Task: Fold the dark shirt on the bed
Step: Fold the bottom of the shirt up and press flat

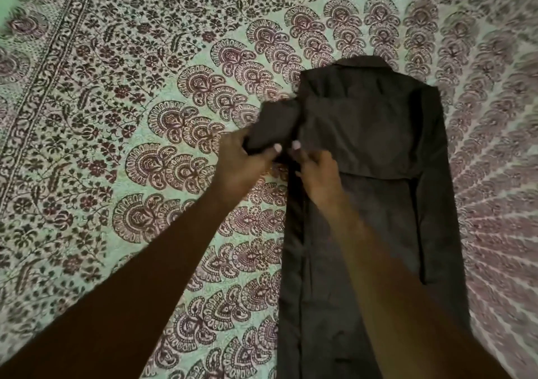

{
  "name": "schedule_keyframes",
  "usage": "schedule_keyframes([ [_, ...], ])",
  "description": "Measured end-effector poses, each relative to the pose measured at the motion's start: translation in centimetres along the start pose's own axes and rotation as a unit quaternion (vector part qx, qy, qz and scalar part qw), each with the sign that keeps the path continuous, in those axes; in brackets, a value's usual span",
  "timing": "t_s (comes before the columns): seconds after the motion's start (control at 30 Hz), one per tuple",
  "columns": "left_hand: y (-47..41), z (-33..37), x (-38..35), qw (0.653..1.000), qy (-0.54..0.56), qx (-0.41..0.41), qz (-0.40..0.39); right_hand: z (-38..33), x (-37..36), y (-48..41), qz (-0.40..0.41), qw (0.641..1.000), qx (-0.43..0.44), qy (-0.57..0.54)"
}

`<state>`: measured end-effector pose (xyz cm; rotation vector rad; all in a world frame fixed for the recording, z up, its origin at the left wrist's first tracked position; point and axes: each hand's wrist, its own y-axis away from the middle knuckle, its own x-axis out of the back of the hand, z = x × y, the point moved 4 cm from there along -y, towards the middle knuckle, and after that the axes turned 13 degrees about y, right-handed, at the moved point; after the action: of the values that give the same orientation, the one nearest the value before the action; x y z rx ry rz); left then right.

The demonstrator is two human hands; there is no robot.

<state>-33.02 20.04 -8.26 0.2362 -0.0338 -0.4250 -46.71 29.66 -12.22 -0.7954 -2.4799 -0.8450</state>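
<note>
The dark shirt [364, 134] lies lengthwise on the patterned bedspread [116, 87]. At the shirt's left edge the left hand [241, 160] grips its bunched sleeve [273, 125]. The right hand [318, 172], just beside, pinches the shirt's fabric.

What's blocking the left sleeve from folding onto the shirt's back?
Nothing visible. The left hand grips the sleeve; the back of the shirt lies bare. Only the right hand sits at the fold edge.
</note>
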Motion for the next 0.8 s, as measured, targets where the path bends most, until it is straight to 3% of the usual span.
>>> schedule_keyframes([
  [0.03, 1.9, -0.1, -1.7, 0.999, -0.015, -0.009, -0.045, 0.7, 0.9, 0.6, -0.027, 0.984, -0.08, -0.155],
  [0.07, 3.7, -0.4, -3.4, 0.995, -0.04, -0.021, -0.085, 1.2, 1.9, 1.6, -0.059, 0.945, -0.14, -0.291],
  [0.1, 5.5, -0.8, -4.7, 0.99, -0.065, -0.035, -0.122, 1.6, 3.0, 2.7, -0.101, 0.9, -0.155, -0.394],
  [0.17, 9.5, -1.4, -7.8, 0.97, -0.101, -0.071, -0.209, 2.7, 6.7, 5.3, -0.151, 0.861, -0.103, -0.475],
  [0.23, 13.4, -1.7, -10.4, 0.947, -0.129, -0.098, -0.277, 5.4, 10.1, 8.1, -0.153, 0.874, -0.076, -0.455],
  [0.3, 17.2, -2.3, -12.5, 0.923, -0.156, -0.109, -0.335, 8.8, 12.3, 10.7, -0.142, 0.916, -0.063, -0.371],
  [0.37, 20.8, -3.2, -14.3, 0.896, -0.181, -0.109, -0.389, 13.2, 14.8, 13.2, -0.047, 0.953, -0.084, -0.287],
  [0.47, 25.4, -5.2, -15.9, 0.863, -0.241, -0.074, -0.437, 18.4, 17.5, 18.0, 0.015, 0.955, -0.148, -0.257],
  [0.67, 34.1, -7.7, -17.3, 0.814, -0.347, -0.051, -0.463, 25.5, 19.4, 25.4, 0.005, 0.973, -0.185, -0.138],
  [0.8, 38.0, -7.8, -17.3, 0.764, -0.443, -0.163, -0.439, 28.1, 17.9, 27.4, -0.042, 0.985, -0.167, -0.007],
])
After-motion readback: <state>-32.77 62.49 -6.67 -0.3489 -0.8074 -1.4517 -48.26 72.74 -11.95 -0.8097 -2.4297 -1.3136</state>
